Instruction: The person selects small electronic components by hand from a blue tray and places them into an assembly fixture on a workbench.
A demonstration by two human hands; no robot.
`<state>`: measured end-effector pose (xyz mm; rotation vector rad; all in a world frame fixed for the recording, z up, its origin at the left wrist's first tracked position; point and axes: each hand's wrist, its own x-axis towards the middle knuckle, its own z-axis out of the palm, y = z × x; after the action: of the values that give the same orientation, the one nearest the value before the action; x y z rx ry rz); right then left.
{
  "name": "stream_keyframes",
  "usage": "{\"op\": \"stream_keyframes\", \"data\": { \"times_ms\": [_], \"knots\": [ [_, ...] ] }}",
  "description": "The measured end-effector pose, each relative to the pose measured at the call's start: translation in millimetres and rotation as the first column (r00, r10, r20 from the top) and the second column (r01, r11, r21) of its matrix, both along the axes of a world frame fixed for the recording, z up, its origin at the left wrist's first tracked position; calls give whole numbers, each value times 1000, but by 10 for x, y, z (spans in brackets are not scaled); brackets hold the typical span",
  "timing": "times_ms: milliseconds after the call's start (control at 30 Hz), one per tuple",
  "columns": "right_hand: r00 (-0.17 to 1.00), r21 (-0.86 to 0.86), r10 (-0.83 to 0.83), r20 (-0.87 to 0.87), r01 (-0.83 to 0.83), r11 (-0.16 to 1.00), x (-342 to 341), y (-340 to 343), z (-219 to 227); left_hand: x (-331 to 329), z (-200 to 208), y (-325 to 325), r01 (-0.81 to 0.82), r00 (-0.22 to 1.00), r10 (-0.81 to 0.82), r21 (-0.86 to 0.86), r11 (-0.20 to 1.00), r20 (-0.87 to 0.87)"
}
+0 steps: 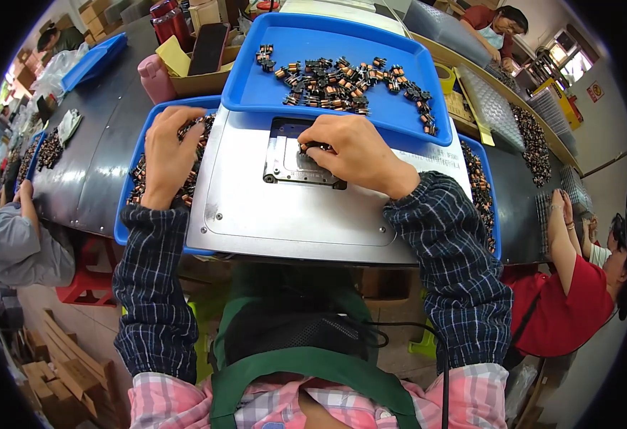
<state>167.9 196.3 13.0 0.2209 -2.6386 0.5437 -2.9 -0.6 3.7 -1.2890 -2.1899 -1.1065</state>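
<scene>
A small black part with a copper-coloured winding (315, 146) sits between the thumb and bent fingers of the right hand (356, 146), over a dark-edged, rectangular metal fixture (279, 163); the hand covers the fixture's right side, so whether the part touches it cannot be told. The left hand (170, 146) is above a shallow blue plastic tray (121, 223) heaped with similar parts, fingers curled and thumb a narrow gap from them; blur leaves it unclear whether they hold anything. Printed characters run along the right of the broad silver metal plate (256, 229) under the fixture, partly cut off by a larger blue tray (403, 57) and too small to make out. A red-marked wall sign (595, 92) is likewise illegible. At right, the plaid sleeve (449, 243) hides part of another blue tray (498, 239) of parts.
</scene>
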Motion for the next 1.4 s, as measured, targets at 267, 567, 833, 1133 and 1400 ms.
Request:
{"op": "stream_keyframes", "data": {
  "times_ms": [267,567,833,1133,1400],
  "knots": [
    [997,108,-46,65,39,993,-25,-61,32,204,172,812,295,951,-301,-80,952,-73],
    [999,-47,11,-40,-13,999,-1,11,-12,302,113,892,299,954,-292,-103,949,70],
    [771,-428,-591,-237,463,776,866,969,172,136,-107,872,253,963,-261,-121,960,-59],
    [155,-684,-966,-208,683,257,2232,1701,-1205,31,-161,961,368,928,-365,-21,930,75],
    [189,-576,-955,-229,765,289,2323,1495,-1498,84,-76,841,377,918,-389,134,916,81]
  ]
}}
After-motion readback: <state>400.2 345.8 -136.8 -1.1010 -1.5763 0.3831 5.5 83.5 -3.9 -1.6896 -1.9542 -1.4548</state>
